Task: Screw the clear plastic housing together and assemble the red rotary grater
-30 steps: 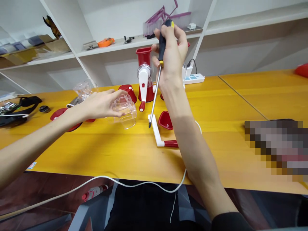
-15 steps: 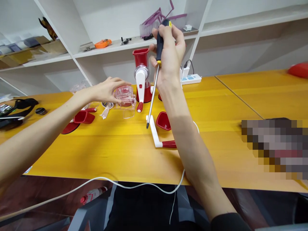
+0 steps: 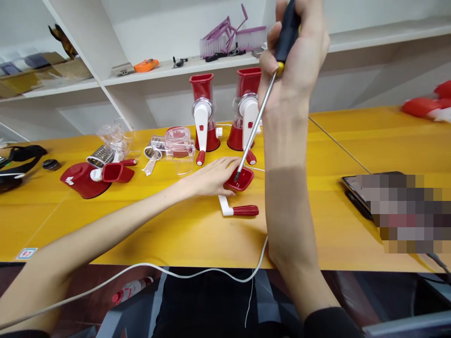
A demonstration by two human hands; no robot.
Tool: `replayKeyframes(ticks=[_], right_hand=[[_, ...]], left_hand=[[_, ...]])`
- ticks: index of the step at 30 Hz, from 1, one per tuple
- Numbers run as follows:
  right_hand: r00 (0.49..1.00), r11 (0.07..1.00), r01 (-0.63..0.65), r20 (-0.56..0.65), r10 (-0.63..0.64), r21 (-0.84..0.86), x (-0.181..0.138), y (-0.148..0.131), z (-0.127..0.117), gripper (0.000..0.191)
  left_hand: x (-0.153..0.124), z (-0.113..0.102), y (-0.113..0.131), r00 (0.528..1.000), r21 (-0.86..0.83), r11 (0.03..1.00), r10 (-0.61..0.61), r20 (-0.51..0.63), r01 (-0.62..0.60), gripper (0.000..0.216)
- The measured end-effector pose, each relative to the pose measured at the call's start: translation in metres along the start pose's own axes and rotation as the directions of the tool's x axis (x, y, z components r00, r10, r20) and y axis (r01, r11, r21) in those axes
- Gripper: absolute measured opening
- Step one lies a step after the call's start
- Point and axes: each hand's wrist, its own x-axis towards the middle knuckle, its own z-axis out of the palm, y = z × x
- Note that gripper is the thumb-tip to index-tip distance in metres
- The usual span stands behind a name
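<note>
My right hand (image 3: 296, 56) is raised high and closed round the black and yellow handle of a screwdriver (image 3: 257, 117). Its long shaft slants down to the left, and the tip ends over a small red funnel part (image 3: 243, 180) on the yellow table. My left hand (image 3: 214, 176) reaches across the table with fingers stretched out, touching the left side of that red part. A white crank with a red grip (image 3: 237, 210) lies just in front of them. A clear plastic housing (image 3: 179, 145) stands behind my left hand, apart from it.
Two assembled red and white hand graters (image 3: 202, 115) (image 3: 246, 110) stand at the back of the table (image 3: 176, 225). To the left lie a red base (image 3: 81, 180), a metal grater drum (image 3: 100, 155) and clear parts. A phone (image 3: 355, 188) lies at right. White shelves behind hold tools.
My left hand let go of the clear housing, left it on the table, and moved right to the red funnel part. My right hand rose with the screwdriver and shifted right. The view turned.
</note>
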Motion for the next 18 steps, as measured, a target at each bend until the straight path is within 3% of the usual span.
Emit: replayKeyframes(ticks=[4,9,12,15,18], right_hand=[[1.0,0.999,-0.023,0.004,0.023,0.048,-0.003,-0.005,0.004,0.01],[1.0,0.998,0.017,-0.009,-0.017,0.054,-0.004,-0.009,0.006,0.013],[0.999,1.0,0.004,-0.041,-0.004,0.015,-0.005,-0.007,0.009,0.015],[1.0,1.0,-0.021,-0.018,0.02,-0.013,-0.009,0.0,0.012,0.011],[1.0,0.999,0.015,0.021,-0.015,-0.043,-0.014,0.007,0.013,0.01]], left_hand=[[0.009,-0.004,-0.001,0.999,-0.007,0.999,0.036,-0.023,-0.036,0.06],[-0.031,-0.023,0.02,0.973,0.113,0.989,0.12,-0.198,-0.099,0.064],[-0.057,-0.032,0.035,0.967,0.175,0.98,0.135,-0.217,-0.097,0.066],[-0.082,-0.036,0.045,0.974,0.183,0.982,0.092,-0.206,-0.054,0.07],[-0.117,-0.029,0.042,0.971,0.108,0.989,-0.076,-0.228,0.103,0.068]])
